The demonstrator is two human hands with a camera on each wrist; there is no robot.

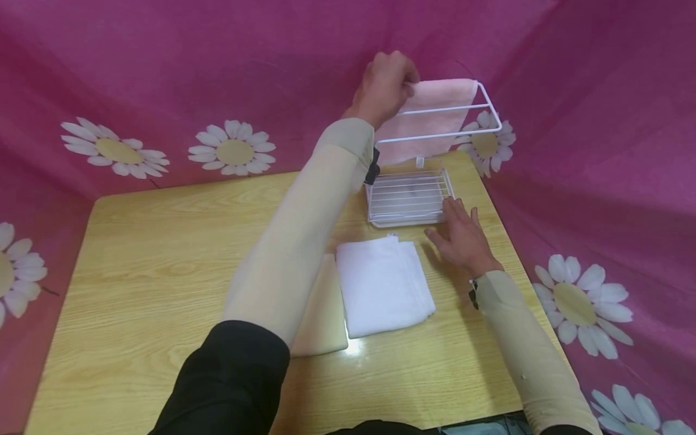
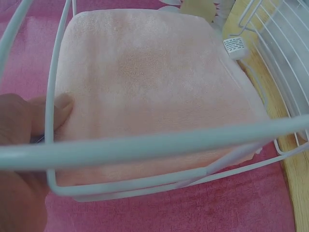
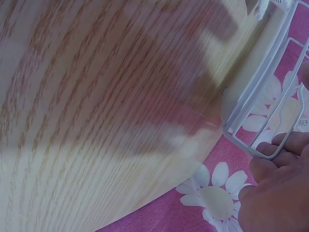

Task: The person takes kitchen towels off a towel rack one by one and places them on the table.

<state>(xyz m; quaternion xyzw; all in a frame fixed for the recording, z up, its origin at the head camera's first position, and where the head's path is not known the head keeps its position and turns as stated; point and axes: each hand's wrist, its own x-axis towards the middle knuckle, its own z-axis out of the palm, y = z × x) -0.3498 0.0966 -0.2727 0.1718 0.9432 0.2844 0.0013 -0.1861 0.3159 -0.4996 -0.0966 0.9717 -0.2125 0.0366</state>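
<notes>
A pale pink towel [image 1: 429,121] hangs over the upper rail of a white wire rack [image 1: 439,136]. With thumb and fingers, my left hand [image 1: 383,87] pinches the towel's upper left edge. In the left wrist view, the thumb [image 2: 63,108] presses on the towel's face beside a rail; the fingers behind are hidden. Down at the rack's lower basket [image 1: 408,199], my right hand [image 1: 464,238] touches the front right corner. Its thumb is spread apart from the other fingers. The right wrist view shows the fingers [image 3: 285,150] at the wire corner.
Near the rack, a folded white towel [image 1: 383,287] lies on the wooden table [image 1: 163,272]. A folded cream cloth [image 1: 326,314] sits left of it, partly hidden by my left arm. Pink curtain [image 1: 217,72] with daisies stands behind and at the sides. A dark object [image 1: 484,426] shows at the near edge.
</notes>
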